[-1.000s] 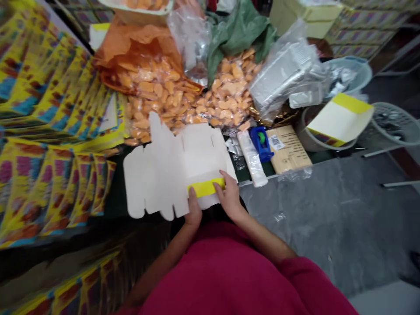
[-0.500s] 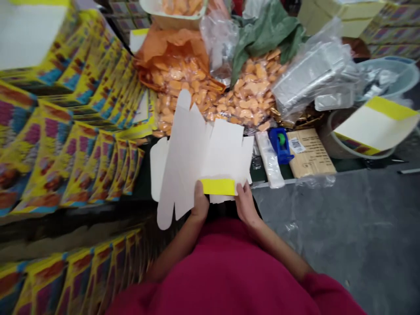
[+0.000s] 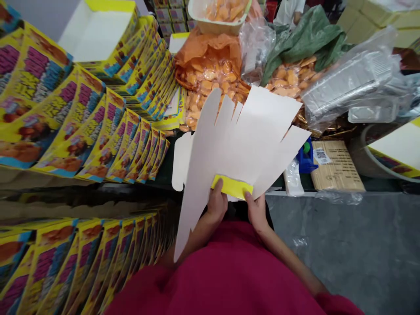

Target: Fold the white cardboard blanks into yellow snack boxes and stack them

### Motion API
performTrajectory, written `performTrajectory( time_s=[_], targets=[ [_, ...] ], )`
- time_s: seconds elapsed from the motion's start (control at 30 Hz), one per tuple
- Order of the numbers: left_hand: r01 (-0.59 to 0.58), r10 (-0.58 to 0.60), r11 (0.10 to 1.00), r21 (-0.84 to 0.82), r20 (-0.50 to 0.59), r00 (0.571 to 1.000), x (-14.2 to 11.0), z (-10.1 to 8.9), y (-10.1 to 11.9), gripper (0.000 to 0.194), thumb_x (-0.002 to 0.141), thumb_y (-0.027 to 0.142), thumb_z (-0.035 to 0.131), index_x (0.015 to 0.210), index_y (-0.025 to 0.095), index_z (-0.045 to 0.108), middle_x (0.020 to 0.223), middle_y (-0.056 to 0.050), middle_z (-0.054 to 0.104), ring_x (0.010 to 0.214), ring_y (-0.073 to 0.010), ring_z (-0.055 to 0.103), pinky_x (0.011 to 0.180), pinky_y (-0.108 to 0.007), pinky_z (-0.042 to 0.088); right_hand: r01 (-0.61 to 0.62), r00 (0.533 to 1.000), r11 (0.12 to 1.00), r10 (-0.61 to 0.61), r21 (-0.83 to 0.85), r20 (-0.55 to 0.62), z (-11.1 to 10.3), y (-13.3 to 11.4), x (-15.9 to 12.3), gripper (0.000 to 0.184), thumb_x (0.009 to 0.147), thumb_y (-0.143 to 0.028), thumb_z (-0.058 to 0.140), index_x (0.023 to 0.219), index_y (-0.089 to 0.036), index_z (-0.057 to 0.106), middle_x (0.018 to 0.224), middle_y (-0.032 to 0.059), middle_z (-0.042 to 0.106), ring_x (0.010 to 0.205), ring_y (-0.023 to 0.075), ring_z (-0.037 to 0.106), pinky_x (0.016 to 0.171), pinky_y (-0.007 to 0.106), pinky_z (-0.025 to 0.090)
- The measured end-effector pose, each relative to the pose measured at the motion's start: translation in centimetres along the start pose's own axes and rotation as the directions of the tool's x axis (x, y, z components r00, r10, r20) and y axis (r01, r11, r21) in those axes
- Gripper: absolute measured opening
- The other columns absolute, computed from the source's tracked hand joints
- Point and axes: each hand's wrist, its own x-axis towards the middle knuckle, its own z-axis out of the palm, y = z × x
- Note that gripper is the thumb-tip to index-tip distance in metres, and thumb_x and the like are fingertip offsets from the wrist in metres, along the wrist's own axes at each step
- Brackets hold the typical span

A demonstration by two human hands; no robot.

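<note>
Between my hands is an unfolded cardboard box blank (image 3: 243, 140), its white inside facing me and its cut flaps fanned out. A yellow flap (image 3: 232, 187) runs along its near edge. My left hand (image 3: 217, 203) grips the left end of that flap, thumb on top and fingers hidden beneath. At the flap's right end my right hand (image 3: 257, 212) pinches the card the same way. Another white card piece (image 3: 182, 161) lies on the table behind the blank, to the left. Part of it is covered.
Stacked printed yellow boxes (image 3: 98, 127) fill the left side, with more on a lower level. Behind the blank lie wrapped orange pieces (image 3: 210, 78) in an orange bag. To the right are a blue tape dispenser (image 3: 306, 159), a brown packet (image 3: 337, 168) and bagged clear trays (image 3: 354, 83).
The blank has been raised nearer to me and its side flaps spread wider. Both thumbs have moved onto the yellow flap. My view has shifted left.
</note>
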Motion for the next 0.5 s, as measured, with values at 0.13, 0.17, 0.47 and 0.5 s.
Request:
performTrajectory(
  time_s=[0.13,0.17,0.47,0.5],
  targets=[
    [-0.002,0.003,0.998,-0.059,0.012,1.0,-0.2,1.3,0.2,0.03,0.068,0.038,0.075,0.088,0.017,0.068,0.094,-0.008,0.073,0.095,-0.0246,0.067,0.089,-0.036,0.05,-0.04,0.999,0.999,0.04,0.022,-0.009,1.2,0.0,-0.2,0.063,0.082,-0.048,0.063,0.134,-0.016,0.049,0.125,0.0122,0.064,0.115,0.0238,0.06,0.103,0.044,0.045],
    [-0.011,0.014,0.997,-0.075,0.034,0.999,-0.4,1.5,0.1,0.03,0.068,0.039,0.074,0.087,0.017,0.067,0.093,-0.007,0.073,0.092,-0.0234,0.068,0.087,-0.035,0.05,-0.047,0.999,0.999,0.048,0.025,-0.026,1.5,-0.1,-0.3,0.061,0.083,-0.048,0.062,0.134,-0.016,0.049,0.124,0.0119,0.064,0.114,0.0238,0.06,0.103,0.044,0.046],
    [-0.035,0.032,0.998,-0.056,-0.046,0.998,0.2,1.0,-0.6,0.019,0.068,0.026,0.067,0.082,0.015,0.06,0.077,-0.003,0.067,0.069,-0.0183,0.065,0.073,-0.034,0.052,-0.073,0.997,0.997,0.072,0.031,0.03,2.1,0.2,-1.0,0.062,0.082,-0.041,0.065,0.134,-0.014,0.048,0.128,0.0142,0.061,0.115,0.0236,0.06,0.104,0.043,0.045],
    [-0.036,0.033,0.998,-0.051,-0.054,0.998,0.3,1.0,-0.6,0.021,0.068,0.027,0.068,0.083,0.015,0.059,0.077,-0.003,0.067,0.07,-0.0191,0.065,0.074,-0.035,0.052,-0.074,0.997,0.996,0.073,0.052,0.007,2.3,0.5,-0.9,0.062,0.081,-0.041,0.065,0.135,-0.015,0.047,0.129,0.0139,0.061,0.116,0.0236,0.06,0.105,0.043,0.044]
  ],
)
